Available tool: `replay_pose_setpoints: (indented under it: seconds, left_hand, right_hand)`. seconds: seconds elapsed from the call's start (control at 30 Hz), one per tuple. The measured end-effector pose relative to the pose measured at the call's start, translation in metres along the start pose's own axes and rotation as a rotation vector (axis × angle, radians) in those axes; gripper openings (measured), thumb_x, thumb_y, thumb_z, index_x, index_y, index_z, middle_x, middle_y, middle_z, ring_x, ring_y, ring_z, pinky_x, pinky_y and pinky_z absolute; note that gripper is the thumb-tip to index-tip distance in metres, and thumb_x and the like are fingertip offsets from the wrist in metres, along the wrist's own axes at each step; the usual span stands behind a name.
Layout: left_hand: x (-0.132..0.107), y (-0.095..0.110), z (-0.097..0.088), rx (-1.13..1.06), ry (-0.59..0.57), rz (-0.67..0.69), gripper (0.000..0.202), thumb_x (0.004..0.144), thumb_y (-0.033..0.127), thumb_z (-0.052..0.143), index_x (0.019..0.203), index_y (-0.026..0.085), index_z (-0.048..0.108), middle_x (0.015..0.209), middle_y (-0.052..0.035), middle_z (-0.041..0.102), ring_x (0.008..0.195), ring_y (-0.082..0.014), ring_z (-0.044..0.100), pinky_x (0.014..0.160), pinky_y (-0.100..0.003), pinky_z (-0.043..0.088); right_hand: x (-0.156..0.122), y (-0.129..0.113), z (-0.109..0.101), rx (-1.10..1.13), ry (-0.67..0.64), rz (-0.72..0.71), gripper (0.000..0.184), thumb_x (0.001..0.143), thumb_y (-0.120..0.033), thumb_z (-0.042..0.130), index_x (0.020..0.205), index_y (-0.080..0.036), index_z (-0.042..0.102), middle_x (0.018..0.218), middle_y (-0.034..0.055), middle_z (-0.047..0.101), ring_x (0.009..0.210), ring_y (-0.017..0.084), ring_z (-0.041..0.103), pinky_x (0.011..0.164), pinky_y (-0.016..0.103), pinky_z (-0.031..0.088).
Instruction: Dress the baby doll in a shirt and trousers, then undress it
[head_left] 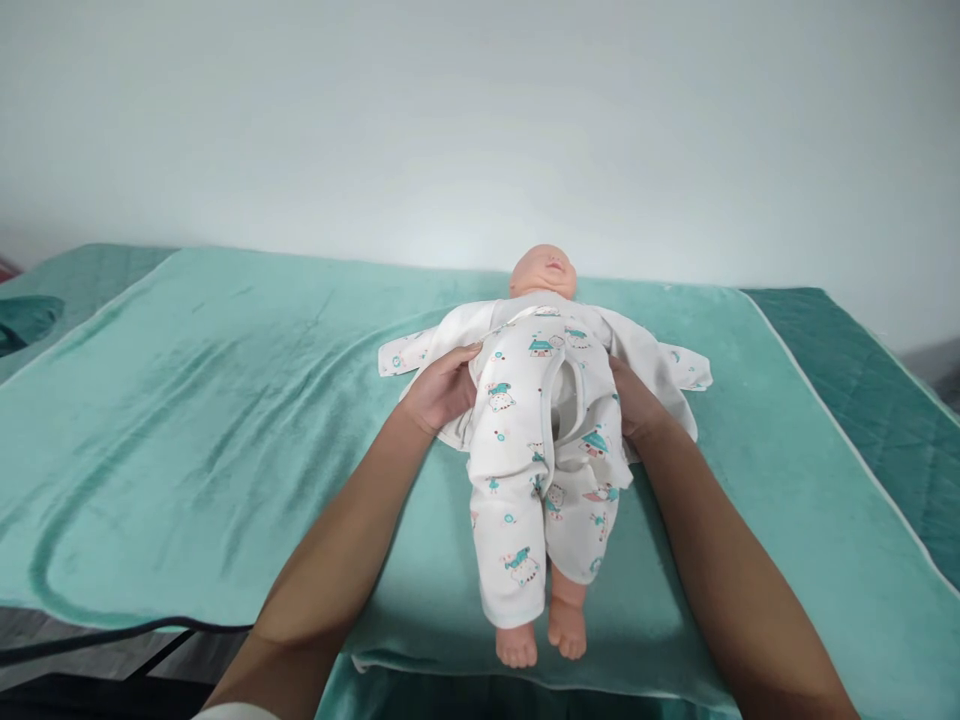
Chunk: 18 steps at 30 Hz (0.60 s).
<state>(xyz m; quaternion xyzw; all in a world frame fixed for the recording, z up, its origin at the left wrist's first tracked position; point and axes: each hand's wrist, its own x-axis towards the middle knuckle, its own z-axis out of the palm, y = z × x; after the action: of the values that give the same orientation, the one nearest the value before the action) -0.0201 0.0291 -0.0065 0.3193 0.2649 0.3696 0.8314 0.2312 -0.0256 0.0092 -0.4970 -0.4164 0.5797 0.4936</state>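
Doll (541, 268) lies on its back on a green blanket (225, 420), head toward the wall (480, 130), feet (517, 645) toward me. Position: right of centre in my view, between my two forearms.

Clothing: a white shirt (466, 322) is spread out to both sides, its sleeves (686, 368) lying outward over the blanket. Printed white trousers (506, 440) cover the body from the upper trunk down. They show an oval opening at the crotch, with a pale lining visible inside. The leg on my left reaches the ankle; the leg on my right stops higher and leaves more of the shin bare. The cloth is creased around the knees.

Left hand (444, 388): set against the doll's side at the trousers, thumb along their edge near the waist, fingers curled in toward the body. I cannot tell whether the cloth is pinched.

Right hand (636, 402): set against the opposite side, fingers hidden behind the trousers. State of grip cannot be determined.

Surroundings: a darker quilted cover (847, 390) shows past the blanket's edges on both sides. A black bar (127, 632) crosses low on my left, above grey flooring (37, 628).
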Motion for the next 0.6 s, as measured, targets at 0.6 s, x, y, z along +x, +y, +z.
replay_pose_setpoints:
  seconds: [0.6]
  left_hand:
    - [-0.0026, -0.0051, 0.0054, 0.103, 0.081, 0.124, 0.039, 0.077, 0.012, 0.069, 0.116, 0.016, 0.066, 0.101, -0.0056, 0.075, 0.088, -0.0194, 0.072, 0.081, -0.032, 0.058]
  right_hand:
    - [0.0015, 0.0036, -0.0038, 0.063, 0.034, 0.055, 0.054, 0.058, -0.041, 0.086, 0.109, -0.027, 0.073, 0.107, 0.0044, 0.078, 0.11, 0.033, 0.07, 0.096, 0.049, 0.058]
